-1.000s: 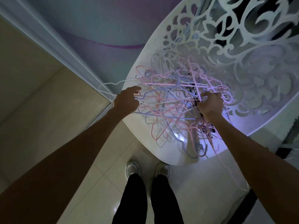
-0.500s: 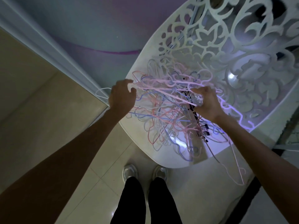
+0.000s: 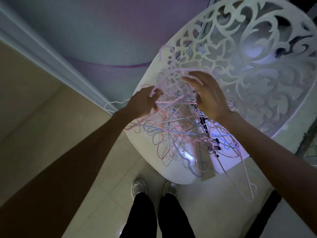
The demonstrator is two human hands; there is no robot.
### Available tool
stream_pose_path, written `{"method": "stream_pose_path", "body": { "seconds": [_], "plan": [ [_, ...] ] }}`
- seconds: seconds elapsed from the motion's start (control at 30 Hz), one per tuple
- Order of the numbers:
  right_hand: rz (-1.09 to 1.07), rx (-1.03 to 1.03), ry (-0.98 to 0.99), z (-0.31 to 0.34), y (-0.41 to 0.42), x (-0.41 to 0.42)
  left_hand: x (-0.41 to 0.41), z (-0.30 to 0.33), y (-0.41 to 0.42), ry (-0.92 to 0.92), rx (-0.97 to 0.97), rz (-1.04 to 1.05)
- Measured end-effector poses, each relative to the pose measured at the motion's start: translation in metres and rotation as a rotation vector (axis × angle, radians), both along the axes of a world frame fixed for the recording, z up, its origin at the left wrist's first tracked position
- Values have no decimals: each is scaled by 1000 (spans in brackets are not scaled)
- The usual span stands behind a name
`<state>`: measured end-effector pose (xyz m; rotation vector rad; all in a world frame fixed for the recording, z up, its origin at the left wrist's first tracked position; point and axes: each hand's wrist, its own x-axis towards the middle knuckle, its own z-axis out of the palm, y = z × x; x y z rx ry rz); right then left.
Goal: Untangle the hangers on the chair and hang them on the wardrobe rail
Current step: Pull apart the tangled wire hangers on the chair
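Hangers (image 3: 178, 133) lying knotted on chair (image 3: 173, 174) seat, several hanging over front edge. Your left hand (image 3: 143, 104) pinching pink hanger (image 3: 171, 75), lifting it. Your right hand (image 3: 208, 96) hovering spread, gripping nothing. Risk: hooks snagging, you dragging whole clump off seat onto floor (image 3: 106, 194). Rail not showing.

white chair (image 3: 155, 162), carved openwork back at 1 o'clock | seat: tangled pink/blue/white hangers (image 3: 173, 133) piled, some overhanging edge at 5 o'clock
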<state>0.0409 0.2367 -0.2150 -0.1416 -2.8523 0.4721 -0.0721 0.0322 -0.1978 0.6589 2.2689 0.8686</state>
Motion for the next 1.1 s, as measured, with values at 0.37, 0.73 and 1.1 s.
{"method": "stream_pose_path", "body": {
  "seconds": [0.37, 0.73, 1.1],
  "plan": [
    [-90, -274, -798, -70, -50, 53, 8, -25, -70, 37, 127, 489],
    [47, -417, -318, -63, -47, 56, 8, -3, -85, 203, -78, 560],
    [36, -148, -134, -50, -66, 49, 40, -38, -83, 157, -181, 408]
  ]
}}
